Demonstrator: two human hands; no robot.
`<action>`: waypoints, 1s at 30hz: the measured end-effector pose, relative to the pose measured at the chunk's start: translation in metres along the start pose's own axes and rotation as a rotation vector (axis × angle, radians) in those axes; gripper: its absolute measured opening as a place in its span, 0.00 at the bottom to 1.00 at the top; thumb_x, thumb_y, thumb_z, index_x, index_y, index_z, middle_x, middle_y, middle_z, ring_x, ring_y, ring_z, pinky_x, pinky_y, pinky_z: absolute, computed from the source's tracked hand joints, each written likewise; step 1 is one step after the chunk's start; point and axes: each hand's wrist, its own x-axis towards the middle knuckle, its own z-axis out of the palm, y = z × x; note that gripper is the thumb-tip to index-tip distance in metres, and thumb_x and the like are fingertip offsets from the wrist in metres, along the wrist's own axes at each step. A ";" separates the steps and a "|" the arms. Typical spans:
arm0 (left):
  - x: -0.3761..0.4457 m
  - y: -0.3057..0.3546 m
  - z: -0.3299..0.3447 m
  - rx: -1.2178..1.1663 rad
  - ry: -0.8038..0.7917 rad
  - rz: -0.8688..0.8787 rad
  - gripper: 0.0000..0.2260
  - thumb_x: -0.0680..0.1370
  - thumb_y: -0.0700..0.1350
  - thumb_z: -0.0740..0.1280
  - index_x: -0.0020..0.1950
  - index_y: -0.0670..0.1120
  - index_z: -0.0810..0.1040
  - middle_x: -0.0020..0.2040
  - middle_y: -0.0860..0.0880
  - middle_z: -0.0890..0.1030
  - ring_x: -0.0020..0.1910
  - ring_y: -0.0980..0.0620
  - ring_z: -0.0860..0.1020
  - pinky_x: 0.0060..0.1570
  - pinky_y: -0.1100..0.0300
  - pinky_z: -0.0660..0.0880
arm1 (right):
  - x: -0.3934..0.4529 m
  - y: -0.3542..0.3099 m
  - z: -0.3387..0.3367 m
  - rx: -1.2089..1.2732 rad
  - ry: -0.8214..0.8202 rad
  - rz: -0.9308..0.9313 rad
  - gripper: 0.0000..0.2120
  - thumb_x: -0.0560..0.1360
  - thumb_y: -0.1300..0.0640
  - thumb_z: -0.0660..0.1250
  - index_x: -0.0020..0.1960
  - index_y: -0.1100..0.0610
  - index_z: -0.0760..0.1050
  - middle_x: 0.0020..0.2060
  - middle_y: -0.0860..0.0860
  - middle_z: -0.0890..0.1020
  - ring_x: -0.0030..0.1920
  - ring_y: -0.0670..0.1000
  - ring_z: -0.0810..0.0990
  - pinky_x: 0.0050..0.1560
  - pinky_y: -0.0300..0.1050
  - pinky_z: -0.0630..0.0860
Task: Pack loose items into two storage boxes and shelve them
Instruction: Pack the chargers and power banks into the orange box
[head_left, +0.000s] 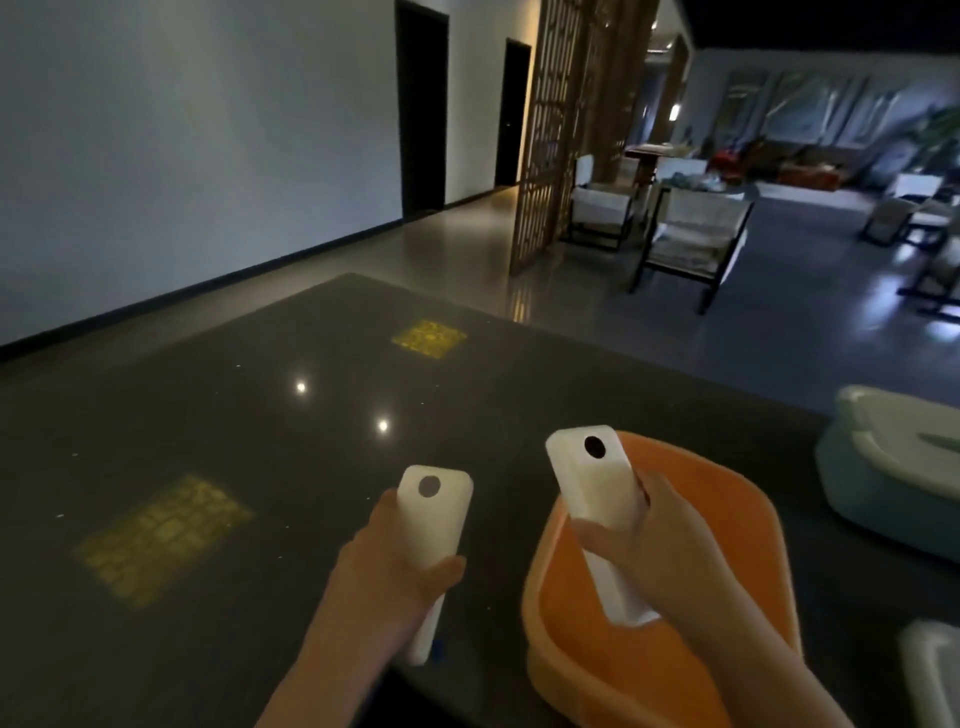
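Note:
My left hand (384, 566) grips a white oblong device (434, 519) with a dark round spot near its top, held upright above the dark table. My right hand (660, 551) grips a second white device of the same kind (597, 478), held over the open orange storage box (737, 519), which stands on the table in front of me. A pale teal storage box (883, 499) with a white lid lying on it sits at the right edge of the table.
The dark glossy table (234, 441) carries two yellow patterned patches and light reflections. A white object (935, 675) shows at the bottom right corner. Beyond the table are a wooden lattice screen (550, 130), chairs (691, 239) and open floor.

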 end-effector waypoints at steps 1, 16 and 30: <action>-0.001 0.013 0.010 -0.002 -0.016 0.014 0.38 0.68 0.59 0.73 0.72 0.55 0.58 0.57 0.54 0.73 0.53 0.53 0.73 0.46 0.60 0.69 | 0.004 0.013 -0.007 0.046 -0.017 0.002 0.31 0.65 0.41 0.76 0.62 0.45 0.66 0.47 0.41 0.71 0.45 0.42 0.72 0.47 0.37 0.69; -0.004 0.064 0.064 0.221 -0.182 0.097 0.36 0.66 0.62 0.73 0.67 0.59 0.58 0.54 0.58 0.72 0.50 0.56 0.75 0.46 0.58 0.74 | 0.047 0.089 0.011 -0.324 -0.675 -0.173 0.34 0.65 0.44 0.76 0.66 0.44 0.63 0.57 0.44 0.73 0.54 0.45 0.73 0.49 0.42 0.71; 0.005 0.071 0.062 0.383 -0.354 0.147 0.38 0.68 0.63 0.72 0.69 0.55 0.54 0.57 0.54 0.70 0.51 0.53 0.73 0.45 0.58 0.71 | 0.052 0.104 0.041 -0.481 -0.906 -0.092 0.49 0.63 0.40 0.76 0.74 0.41 0.49 0.71 0.48 0.61 0.67 0.54 0.65 0.62 0.56 0.70</action>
